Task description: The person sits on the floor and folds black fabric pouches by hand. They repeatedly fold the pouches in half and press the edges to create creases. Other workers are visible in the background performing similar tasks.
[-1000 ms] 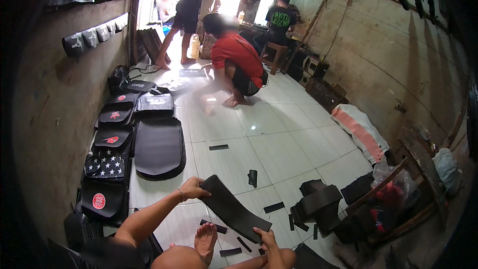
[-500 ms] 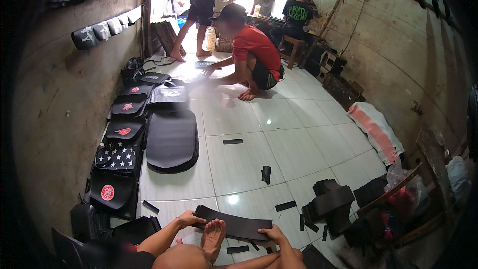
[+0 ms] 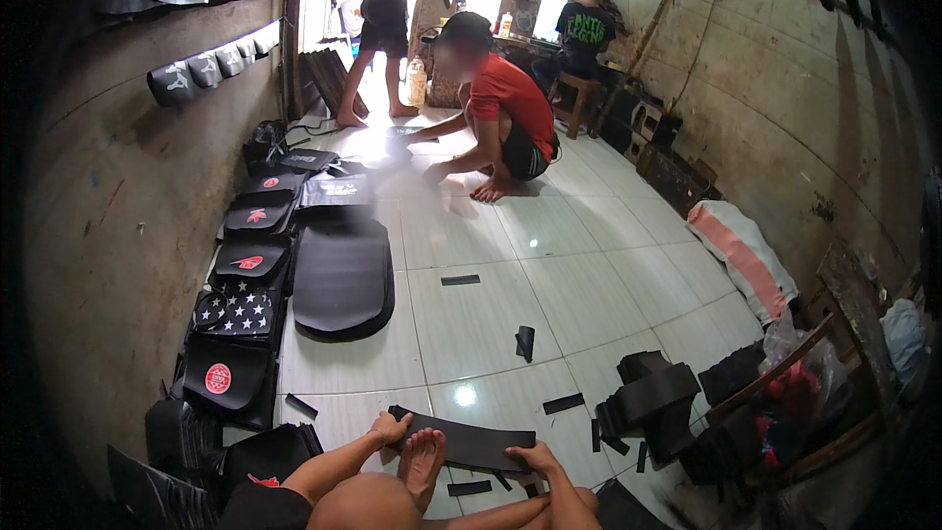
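Note:
Between my hands lies a long, slightly curved strip of black sheet material (image 3: pixel 466 442), just above the floor by my bare foot (image 3: pixel 423 466). My left hand (image 3: pixel 392 427) is closed on its left end, with the thumb on top. At the other end my right hand (image 3: pixel 533 458) pinches the strip's right edge. Small black offcuts lie close by, one of them (image 3: pixel 469 488) below the strip. To the right rests a pile of wide black strips (image 3: pixel 650 402), some folded over each other.
Black flaps with red emblems (image 3: pixel 218 379) line the left wall beside a stack of rounded black panels (image 3: pixel 343 280). A person in a red shirt (image 3: pixel 512 103) squats ahead on the tiles. A white and pink sack (image 3: pixel 743 260) and a wooden frame (image 3: pixel 785 368) stand right.
The view has shifted slightly. My hands keep hold of the strip in nearly the same place. The standing person at the back has shifted, holding a flat dark piece lower down.

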`<control>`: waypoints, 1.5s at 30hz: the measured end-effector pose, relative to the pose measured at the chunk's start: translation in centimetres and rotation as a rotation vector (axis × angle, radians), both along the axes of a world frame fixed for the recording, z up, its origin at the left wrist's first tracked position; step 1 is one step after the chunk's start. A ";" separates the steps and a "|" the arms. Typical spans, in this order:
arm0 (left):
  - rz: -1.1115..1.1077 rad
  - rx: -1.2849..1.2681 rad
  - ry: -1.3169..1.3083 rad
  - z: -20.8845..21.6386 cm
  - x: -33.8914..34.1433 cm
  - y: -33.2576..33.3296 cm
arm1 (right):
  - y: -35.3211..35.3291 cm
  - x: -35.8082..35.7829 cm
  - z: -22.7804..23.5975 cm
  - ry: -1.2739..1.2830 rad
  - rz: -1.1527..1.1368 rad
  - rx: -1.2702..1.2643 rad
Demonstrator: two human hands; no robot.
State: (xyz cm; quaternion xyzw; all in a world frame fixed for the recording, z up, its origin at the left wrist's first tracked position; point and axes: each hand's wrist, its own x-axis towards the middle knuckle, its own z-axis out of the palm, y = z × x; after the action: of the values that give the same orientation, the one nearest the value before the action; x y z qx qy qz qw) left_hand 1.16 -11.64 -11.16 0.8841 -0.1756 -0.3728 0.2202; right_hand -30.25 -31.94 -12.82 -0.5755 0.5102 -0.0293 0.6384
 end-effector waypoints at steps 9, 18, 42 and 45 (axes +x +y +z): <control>-0.365 0.012 0.056 -4.5 1.4 2.8 | -1.1 0.4 0.1 0.104 0.040 -0.148; -0.573 -0.013 0.292 -5.1 2.3 5.4 | -3.4 0.3 -0.2 0.075 0.173 -0.222; -0.292 -0.073 0.796 -3.1 3.6 6.3 | -5.7 2.1 3.0 0.053 0.320 -0.257; -0.333 0.000 0.622 -2.6 2.6 4.8 | -6.8 0.7 1.6 0.079 0.305 -0.277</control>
State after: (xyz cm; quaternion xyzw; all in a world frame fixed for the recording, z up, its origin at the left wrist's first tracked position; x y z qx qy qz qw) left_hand 3.72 -6.85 -13.76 0.6876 -0.2419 -0.6550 0.1990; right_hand -29.56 -38.73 -11.25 -0.7292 0.4327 0.0202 0.5297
